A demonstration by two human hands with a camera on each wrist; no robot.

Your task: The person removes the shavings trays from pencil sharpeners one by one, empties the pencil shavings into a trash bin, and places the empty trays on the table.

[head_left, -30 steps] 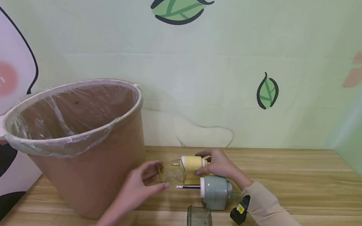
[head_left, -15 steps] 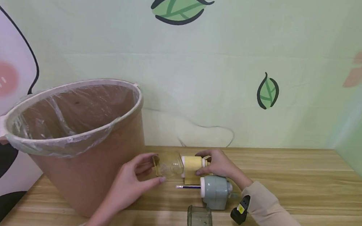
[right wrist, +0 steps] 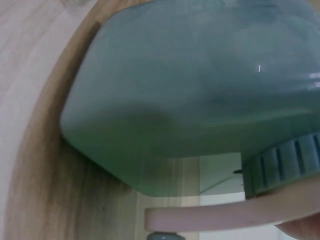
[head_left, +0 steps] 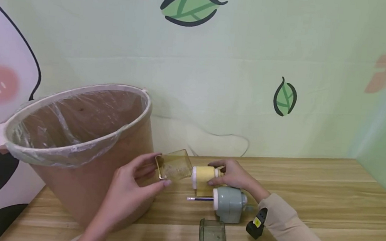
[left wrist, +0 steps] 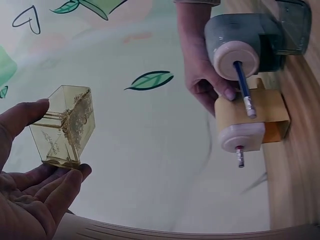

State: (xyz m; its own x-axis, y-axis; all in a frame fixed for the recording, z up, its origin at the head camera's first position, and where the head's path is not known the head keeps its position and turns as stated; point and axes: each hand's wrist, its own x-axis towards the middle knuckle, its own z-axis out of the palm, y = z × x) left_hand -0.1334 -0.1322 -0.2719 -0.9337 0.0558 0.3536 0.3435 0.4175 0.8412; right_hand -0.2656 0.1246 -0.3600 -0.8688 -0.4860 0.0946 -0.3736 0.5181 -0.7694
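Observation:
My left hand (head_left: pixel 121 191) pinches a clear yellow shavings drawer (head_left: pixel 174 166) beside the bin's rim. In the left wrist view, pencil shavings (left wrist: pixel 79 114) cling inside the drawer (left wrist: pixel 56 135), which sits between thumb and fingers. My right hand (head_left: pixel 232 175) grips a yellow pencil sharpener (head_left: pixel 205 172) on the table. A short pencil end (left wrist: pixel 240 159) sticks out of its white front. Just nearer stands a grey-blue pencil sharpener (head_left: pixel 231 205) with a blue pencil (head_left: pixel 203 199) in it. This sharpener's body (right wrist: pixel 175 85) fills most of the right wrist view.
A large pinkish-brown bin (head_left: pixel 113 182) with a clear plastic liner (head_left: pixel 63 123) stands on the left. A smoky clear drawer (head_left: pixel 212 235) lies on the wooden table (head_left: pixel 310 209) in front of the grey-blue sharpener. A leaf-printed sheet (head_left: pixel 238 82) hangs behind.
My left hand has drawn the yellow drawer leftward and up, away from the yellow sharpener and toward the bin. My right hand stays on the sharpener.

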